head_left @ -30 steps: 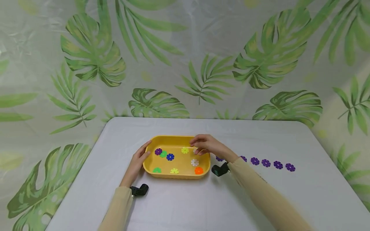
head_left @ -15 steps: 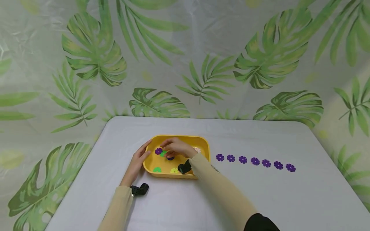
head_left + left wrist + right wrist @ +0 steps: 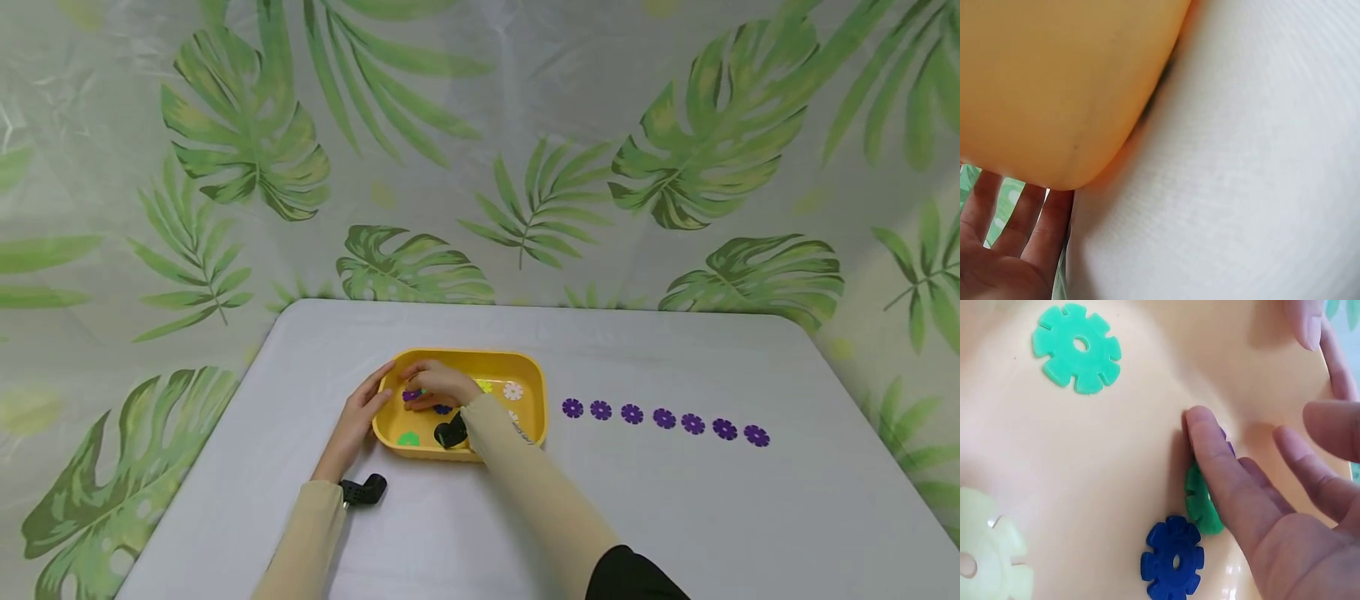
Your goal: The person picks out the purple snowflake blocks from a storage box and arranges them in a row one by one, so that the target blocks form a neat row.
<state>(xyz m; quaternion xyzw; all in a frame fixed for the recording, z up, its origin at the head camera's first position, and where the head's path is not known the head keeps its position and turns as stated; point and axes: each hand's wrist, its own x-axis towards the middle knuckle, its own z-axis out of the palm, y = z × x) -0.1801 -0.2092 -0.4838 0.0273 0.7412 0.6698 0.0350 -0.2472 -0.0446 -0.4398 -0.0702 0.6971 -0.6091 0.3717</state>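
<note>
My left hand [image 3: 354, 427] holds the left end of a yellow tray [image 3: 517, 360], its thumb over the rim and its fingers along the outer wall. Inside the tray, my right hand [image 3: 444, 383] reaches to the left end. One finger lies over a purple notched flower disc [image 3: 408, 397] and part of a green disc [image 3: 1202, 503], while the other fingers stand apart from it. Beside them lies a blue disc [image 3: 1174, 559]. The purple disc is mostly hidden behind the finger in the right wrist view.
Other discs in the tray include a light green one [image 3: 1079, 350], a pale yellow one [image 3: 988, 550] and a white one [image 3: 513, 391]. Several purple discs [image 3: 663, 418] form a row on the white table [image 3: 675, 517] right of the tray.
My right hand has moved left across the tray, from its right end to the purple disc. Its withdrawal uncovers the row's left discs. My left hand stays on the tray.
</note>
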